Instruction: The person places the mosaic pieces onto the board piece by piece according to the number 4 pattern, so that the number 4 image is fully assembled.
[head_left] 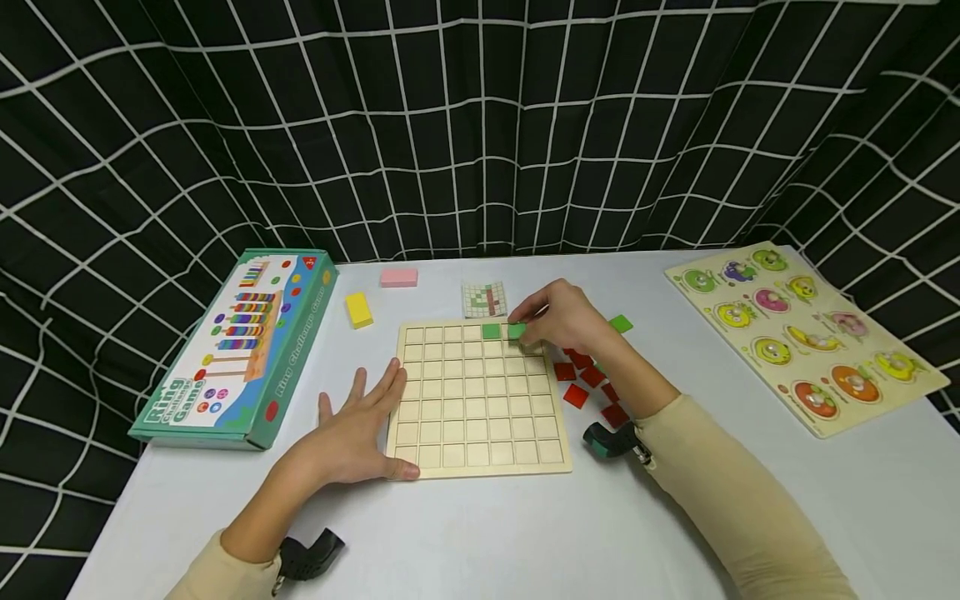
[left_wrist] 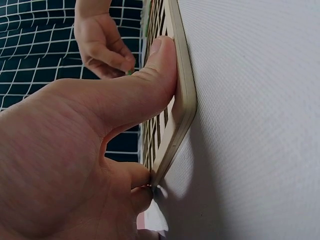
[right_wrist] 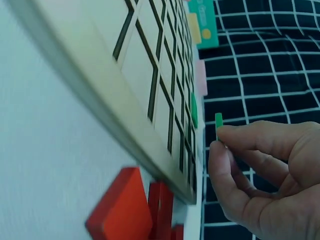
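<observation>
— Head camera first: what are your hands doing?

— Fingers spread flat, my left hand [head_left: 358, 429] lies on the white table [head_left: 480, 533] against the left edge of the wooden grid board [head_left: 480, 400], holding nothing. My right hand [head_left: 566, 317] reaches over the board's top row, fingertips pinched on a green tile [head_left: 517, 332].

— What sits in the board?

— One green tile in a cell [head_left: 491, 331] of the top row, just left of the tile I hold; the other cells show bare wood. Red tiles [head_left: 588, 385] lie loose just beside the board's right edge, and a lone green tile [head_left: 620, 324] lies past them.

— And the left wrist view?

— Thumb [left_wrist: 160, 65] pressed straight along the board's edge [left_wrist: 182, 115], something the head view barely shows. My right hand [left_wrist: 102, 42] appears far off, fingers curled downward.

— The right wrist view?

— Thumb and forefinger [right_wrist: 255, 137] pinch the green tile [right_wrist: 218, 124] on edge, held just off the board [right_wrist: 145, 75], not touching it. The placed tile [right_wrist: 194, 110] shows in its cell. Red tiles [right_wrist: 122, 212] lie close below.

— Anything else around?

— A ring-game box [head_left: 240, 350] left, a fruit peg puzzle [head_left: 806, 333] right, a pattern card [head_left: 484, 299], yellow [head_left: 358, 309] and pink [head_left: 398, 277] blocks behind.
</observation>
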